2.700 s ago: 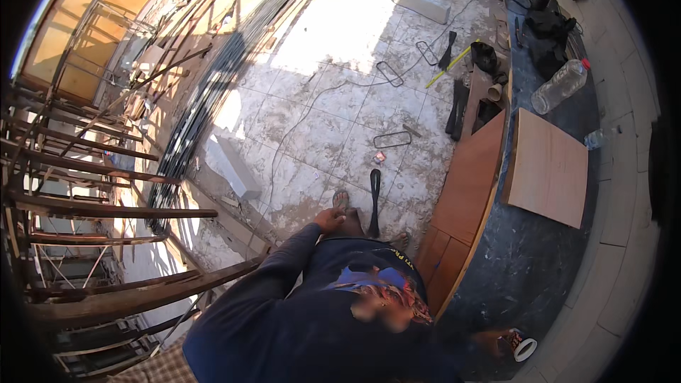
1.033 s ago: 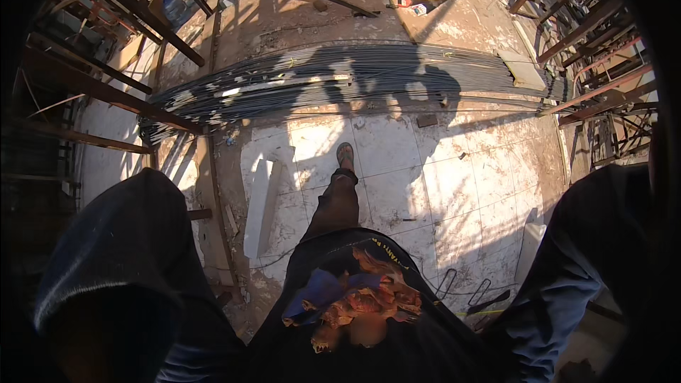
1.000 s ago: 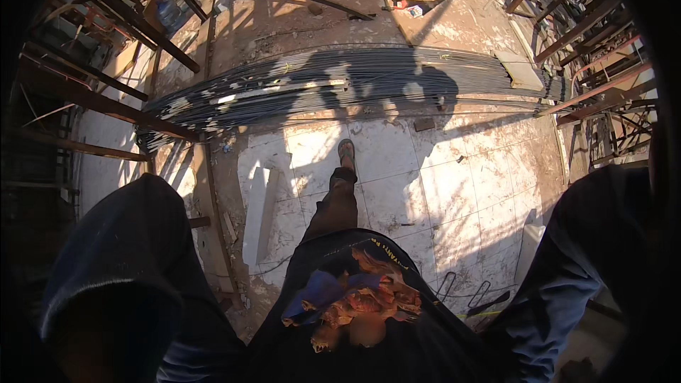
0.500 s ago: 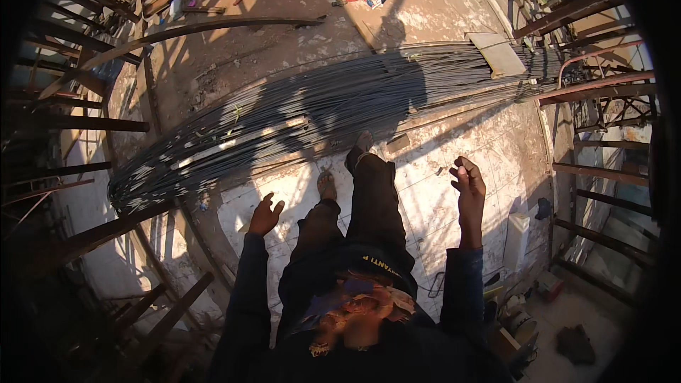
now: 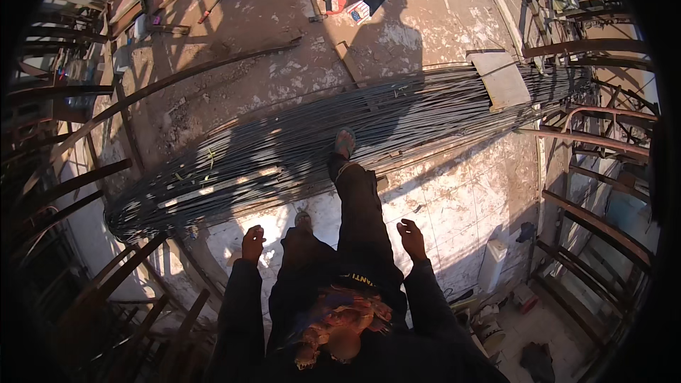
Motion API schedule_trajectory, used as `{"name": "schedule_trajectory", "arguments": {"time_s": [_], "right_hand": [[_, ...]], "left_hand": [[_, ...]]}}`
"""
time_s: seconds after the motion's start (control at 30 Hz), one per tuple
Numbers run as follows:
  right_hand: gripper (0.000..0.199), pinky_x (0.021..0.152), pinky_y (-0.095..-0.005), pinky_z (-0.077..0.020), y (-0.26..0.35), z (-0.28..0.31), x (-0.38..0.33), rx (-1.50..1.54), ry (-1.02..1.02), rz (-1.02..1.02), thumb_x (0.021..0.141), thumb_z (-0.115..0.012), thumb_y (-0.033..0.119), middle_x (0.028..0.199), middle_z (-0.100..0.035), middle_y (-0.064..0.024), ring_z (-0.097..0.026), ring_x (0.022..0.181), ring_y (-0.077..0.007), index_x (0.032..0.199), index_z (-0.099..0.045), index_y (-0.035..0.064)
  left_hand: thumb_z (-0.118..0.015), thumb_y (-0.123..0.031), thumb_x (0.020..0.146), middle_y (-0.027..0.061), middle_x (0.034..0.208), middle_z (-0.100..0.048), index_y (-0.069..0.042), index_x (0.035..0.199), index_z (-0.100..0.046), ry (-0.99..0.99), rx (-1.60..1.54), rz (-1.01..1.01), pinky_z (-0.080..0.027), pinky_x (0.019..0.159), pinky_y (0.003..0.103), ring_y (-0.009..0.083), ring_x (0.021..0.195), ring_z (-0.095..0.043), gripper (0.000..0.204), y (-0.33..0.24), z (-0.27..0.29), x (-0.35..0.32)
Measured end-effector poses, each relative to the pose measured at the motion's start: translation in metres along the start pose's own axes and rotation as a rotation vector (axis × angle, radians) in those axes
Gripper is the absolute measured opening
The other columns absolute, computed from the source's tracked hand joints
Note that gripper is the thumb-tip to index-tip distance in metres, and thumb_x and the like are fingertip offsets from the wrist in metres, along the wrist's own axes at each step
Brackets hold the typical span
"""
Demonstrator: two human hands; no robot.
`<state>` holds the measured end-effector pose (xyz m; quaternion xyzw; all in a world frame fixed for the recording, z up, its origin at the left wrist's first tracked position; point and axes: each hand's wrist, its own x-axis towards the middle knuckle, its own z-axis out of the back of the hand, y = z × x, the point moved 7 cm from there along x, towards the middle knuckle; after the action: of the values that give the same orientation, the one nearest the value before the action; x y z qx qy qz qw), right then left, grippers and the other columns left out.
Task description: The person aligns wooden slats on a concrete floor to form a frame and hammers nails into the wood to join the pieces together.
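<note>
Both my hands hang free on either side of my body, well above the floor. My left hand (image 5: 253,245) is loosely curled beside my left thigh and holds nothing. On the other side, my right hand (image 5: 412,240) has its fingers half bent, also without anything in it. A long bundle of thin dark metal rods (image 5: 425,110) lies across the floor ahead of me. My right foot (image 5: 345,143) is over the rods, while my left foot (image 5: 303,221) is farther back, above the pale tiles. Neither hand touches the rods.
A flat board (image 5: 501,79) lies on the rods' right part. Beyond the bundle are a red-handled saw (image 5: 335,4), a wooden plank (image 5: 347,64) and a long curved strip (image 5: 191,85). Timber stands along both sides. A white block (image 5: 493,264) stands at right.
My right foot has moved forward over the rods. My right hand has come down and inward, toward my body. My left hand has shifted slightly lower.
</note>
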<state>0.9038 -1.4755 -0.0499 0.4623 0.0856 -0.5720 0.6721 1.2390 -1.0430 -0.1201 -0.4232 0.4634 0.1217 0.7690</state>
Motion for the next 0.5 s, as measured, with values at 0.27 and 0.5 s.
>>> {"name": "schedule_trajectory", "arguments": {"time_s": [0.27, 0.5], "right_hand": [[0.043, 0.072, -0.029, -0.0469, 0.107, 0.138, 0.106, 0.533, -0.011, -0.196, 0.096, -0.056, 0.034, 0.106, -0.062, -0.0088, -0.063, 0.091, -0.0174, 0.129, -0.052, 0.0059], [0.041, 0.065, -0.0303, -0.0483, 0.086, 0.11, 0.121, 0.222, 0.21, -0.271, 0.096, -0.058, 0.037, 0.099, -0.064, -0.0075, -0.065, 0.087, -0.017, 0.122, -0.057, 0.0059]], "left_hand": [[-0.058, -0.025, 0.095, 0.0105, 0.12, -0.061, -0.004, 0.132, -0.05, 0.176, 0.109, -0.415, -0.044, 0.095, 0.032, 0.0218, 0.108, -0.059, 0.042, -0.367, -0.17, -0.031], [-0.062, -0.024, 0.089, 0.0173, 0.123, -0.058, -0.006, 0.128, -0.054, -0.012, 0.52, -0.544, -0.044, 0.098, 0.042, 0.0361, 0.115, -0.055, 0.044, -0.388, -0.168, -0.024]]}}
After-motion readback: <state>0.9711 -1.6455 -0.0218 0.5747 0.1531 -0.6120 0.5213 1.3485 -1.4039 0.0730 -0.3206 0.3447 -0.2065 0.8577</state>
